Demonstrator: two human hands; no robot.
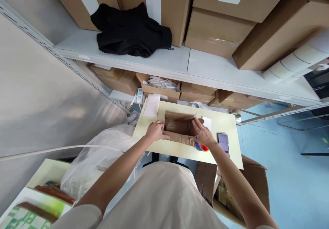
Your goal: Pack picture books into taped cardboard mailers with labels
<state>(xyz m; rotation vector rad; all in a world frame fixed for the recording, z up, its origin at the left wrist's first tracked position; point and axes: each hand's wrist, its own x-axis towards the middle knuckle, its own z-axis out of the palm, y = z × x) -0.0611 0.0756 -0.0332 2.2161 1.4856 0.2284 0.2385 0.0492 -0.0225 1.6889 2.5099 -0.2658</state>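
Observation:
A small cardboard box with its top open stands on the pale yellow table. My left hand grips the box's left side, with the thumb along the near flap. At the right side my right hand has its fingers over the far corner and its thumb near the front edge. Inside, the box shows only brown walls and bottom. Just under my right hand is a blue and red tape dispenser, partly hidden by the hand.
A phone and a white paper lie on the right; a pale sheet lies back left. Behind stand shelves with cartons and a black garment. A large open carton sits on the floor at right, plastic wrap at left.

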